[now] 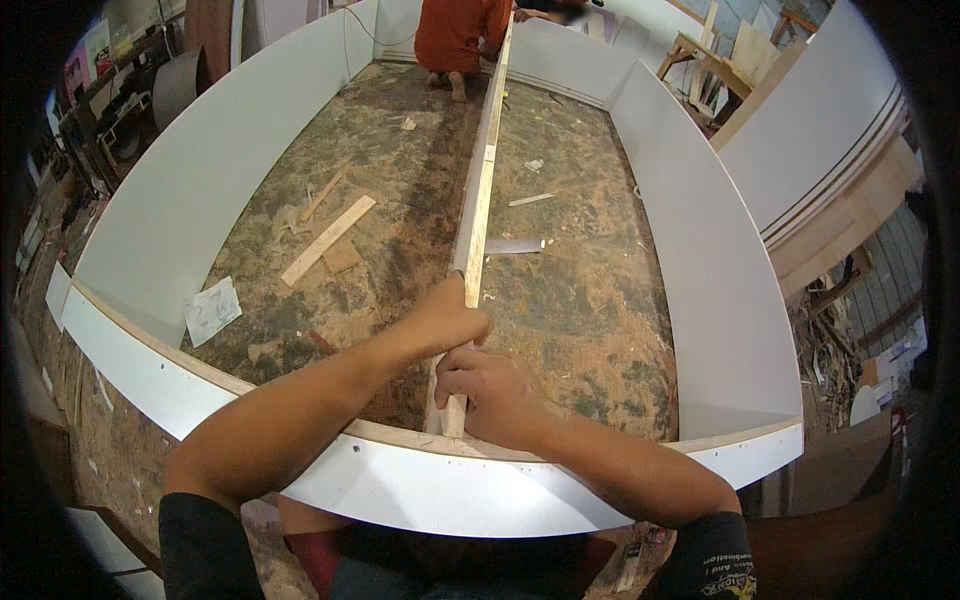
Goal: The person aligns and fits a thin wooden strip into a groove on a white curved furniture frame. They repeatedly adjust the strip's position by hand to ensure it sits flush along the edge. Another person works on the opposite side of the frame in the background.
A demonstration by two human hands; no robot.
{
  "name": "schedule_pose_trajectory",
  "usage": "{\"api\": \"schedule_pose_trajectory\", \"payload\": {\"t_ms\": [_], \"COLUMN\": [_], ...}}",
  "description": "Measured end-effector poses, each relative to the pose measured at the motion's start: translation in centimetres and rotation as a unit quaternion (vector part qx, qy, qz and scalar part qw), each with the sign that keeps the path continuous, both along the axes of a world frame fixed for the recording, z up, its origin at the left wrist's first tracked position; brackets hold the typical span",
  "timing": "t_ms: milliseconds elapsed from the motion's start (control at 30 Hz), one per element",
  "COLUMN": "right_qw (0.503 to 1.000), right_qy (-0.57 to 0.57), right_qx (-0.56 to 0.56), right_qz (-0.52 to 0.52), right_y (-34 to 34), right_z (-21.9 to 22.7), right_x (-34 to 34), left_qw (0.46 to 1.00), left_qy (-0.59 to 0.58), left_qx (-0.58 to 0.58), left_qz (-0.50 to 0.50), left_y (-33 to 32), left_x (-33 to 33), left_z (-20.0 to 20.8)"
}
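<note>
A long board [486, 182] stands on edge and runs down the middle of a large white panel frame [440, 480], away from me. Near its close end, my left hand [450, 318] is closed over the top edge. Just nearer to me, my right hand [492, 395] is wrapped round the same board, fingers curled over its edge. The board's near end meets the inside of the front panel, between my forearms. Both arms reach across that panel's top edge.
At the far end a person in orange [462, 35] crouches inside the frame by the board. Wood strips [328, 240], a crumpled sheet [213, 311] and scraps lie on the stained floor. White side panels [690, 250] stand left and right. A wooden trestle [705, 65] is beyond, right.
</note>
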State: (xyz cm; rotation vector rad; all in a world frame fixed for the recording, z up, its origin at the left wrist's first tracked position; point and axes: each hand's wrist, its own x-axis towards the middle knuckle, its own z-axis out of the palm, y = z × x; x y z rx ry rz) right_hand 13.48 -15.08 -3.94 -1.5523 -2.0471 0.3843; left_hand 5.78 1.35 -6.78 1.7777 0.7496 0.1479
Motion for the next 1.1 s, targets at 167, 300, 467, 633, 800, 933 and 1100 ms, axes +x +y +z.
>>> {"api": "schedule_pose_trajectory", "payload": {"t_ms": [167,300,467,633,800,933,1100], "right_qw": [1.000,1.000,1.000,1.000,1.000,1.000,1.000], "right_qy": [-0.011,-0.009,-0.002,-0.004,0.017,0.020,0.010], "right_qx": [0.001,-0.004,0.000,-0.007,0.002,-0.010,-0.012], "right_qz": [-0.002,0.003,0.002,0.006,0.013,0.000,0.000], "right_y": [0.0,-0.2,-0.2,-0.2,-0.2,-0.3,-0.4], "right_z": [0.2,0.5,0.4,0.1,-0.1,-0.2,0.0], "right_x": [0.1,0.1,0.1,0.3,0.3,0.3,0.3], "left_qw": [0.998,0.998,0.998,0.999,1.000,0.999,0.997], "left_qy": [-0.053,-0.049,-0.047,-0.019,-0.018,-0.002,0.008], "left_qx": [-0.009,-0.011,0.001,0.034,0.013,0.045,0.074], "left_qz": [0.028,0.025,0.034,0.024,0.016,0.017,0.018], "left_y": [-0.1,0.0,-0.1,-0.1,-0.1,-0.1,-0.1], "left_x": [0.1,0.3,0.3,0.2,0.2,0.3,0.4], "left_z": [-0.7,-1.0,-1.1,-0.9,-0.8,-0.9,-1.5]}}
